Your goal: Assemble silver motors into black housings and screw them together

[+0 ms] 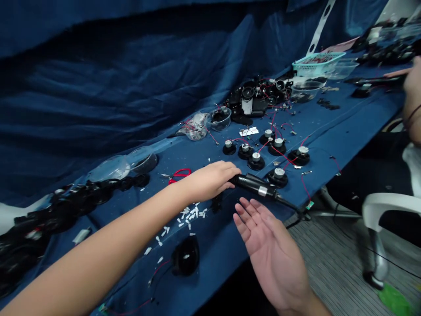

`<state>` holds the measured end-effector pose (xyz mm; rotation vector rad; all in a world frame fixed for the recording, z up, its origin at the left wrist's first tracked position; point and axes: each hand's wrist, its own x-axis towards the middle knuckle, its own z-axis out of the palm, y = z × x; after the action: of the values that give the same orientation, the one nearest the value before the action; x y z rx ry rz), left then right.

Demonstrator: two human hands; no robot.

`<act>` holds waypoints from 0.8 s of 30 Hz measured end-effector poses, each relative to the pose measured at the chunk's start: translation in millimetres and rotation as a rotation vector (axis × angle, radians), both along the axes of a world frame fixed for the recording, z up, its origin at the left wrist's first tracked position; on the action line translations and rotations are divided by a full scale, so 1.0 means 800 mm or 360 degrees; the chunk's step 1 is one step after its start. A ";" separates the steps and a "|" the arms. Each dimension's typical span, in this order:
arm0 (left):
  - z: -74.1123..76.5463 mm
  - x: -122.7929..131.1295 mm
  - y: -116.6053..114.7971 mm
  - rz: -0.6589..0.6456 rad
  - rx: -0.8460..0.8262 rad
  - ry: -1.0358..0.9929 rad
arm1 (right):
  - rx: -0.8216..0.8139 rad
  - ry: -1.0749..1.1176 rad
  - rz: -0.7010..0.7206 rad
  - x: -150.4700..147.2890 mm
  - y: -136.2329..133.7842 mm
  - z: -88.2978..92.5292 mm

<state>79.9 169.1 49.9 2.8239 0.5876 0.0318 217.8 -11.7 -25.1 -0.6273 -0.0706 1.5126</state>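
My left hand [217, 177] reaches across the table with its fingers closed round one end of a black electric screwdriver [255, 184]. A cable leaves the tool's other end toward the table edge. Palm up and fingers stretched, my right hand [269, 245] is empty, just below the screwdriver and apart from it. Behind my left wrist lie red-handled scissors [180, 174]. Small white pieces [192, 213] are scattered below that forearm. A round black housing [186, 256] with a thin wire sits nearer me. Several black round parts with silver tops [279, 174] stand beyond the tool.
Clear plastic bowls [219, 119] and a heap of black parts [250, 98] line the back by the blue cloth. A turquoise basket [317, 66] is farther right. Another person's hand [412, 81] shows at the right edge, above a white chair [388, 204].
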 end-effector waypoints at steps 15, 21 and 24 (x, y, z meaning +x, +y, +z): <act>0.059 -0.023 -0.052 0.0646 0.0150 -0.0449 | 0.0245 -0.0465 -0.0856 0.035 0.039 0.006; -0.002 -0.091 -0.068 0.0819 -0.0112 -0.0056 | 0.0259 -0.0512 -0.0857 0.040 0.043 -0.001; -0.020 -0.092 -0.087 0.0827 -0.0130 -0.0063 | 0.0323 -0.0559 -0.0820 0.042 0.042 -0.003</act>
<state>6.4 99.9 33.5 2.5087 1.2612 0.1549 251.5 21.9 -27.5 -0.6789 -0.3046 0.8760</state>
